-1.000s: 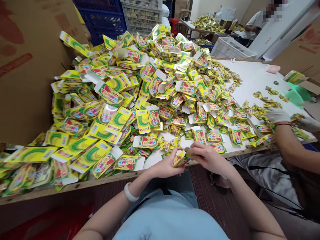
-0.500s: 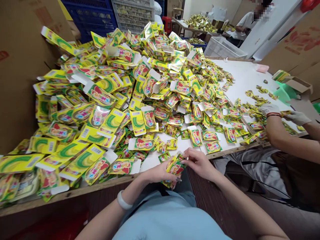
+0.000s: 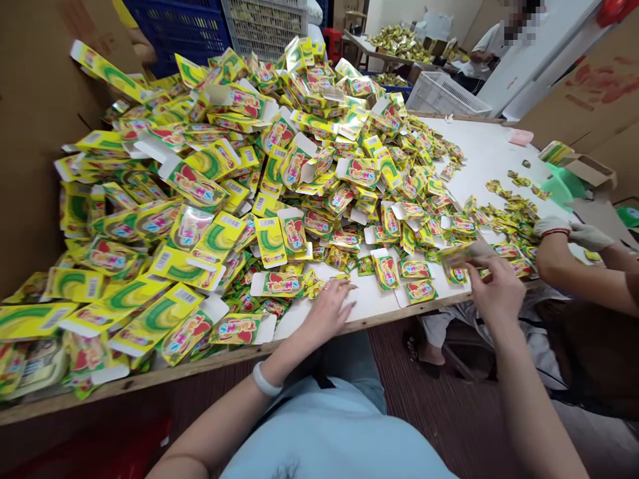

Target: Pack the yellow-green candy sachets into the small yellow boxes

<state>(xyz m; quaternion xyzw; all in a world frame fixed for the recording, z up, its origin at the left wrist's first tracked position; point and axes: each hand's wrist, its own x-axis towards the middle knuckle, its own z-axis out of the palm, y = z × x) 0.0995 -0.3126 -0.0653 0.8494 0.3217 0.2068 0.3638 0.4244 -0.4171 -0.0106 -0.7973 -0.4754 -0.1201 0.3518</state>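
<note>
White tabletop [image 3: 492,150] below — right grip [image 3: 495,287] pinches carton [image 3: 453,253] jutting leftward, left grip [image 3: 327,310] loosely spread.

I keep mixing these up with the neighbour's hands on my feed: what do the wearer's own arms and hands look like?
The left hand and right hand are ungloved. A smooth white band circles the left wrist; none shows on the right. The left forearm and right forearm show no sleeves. The top is light blue.
</note>
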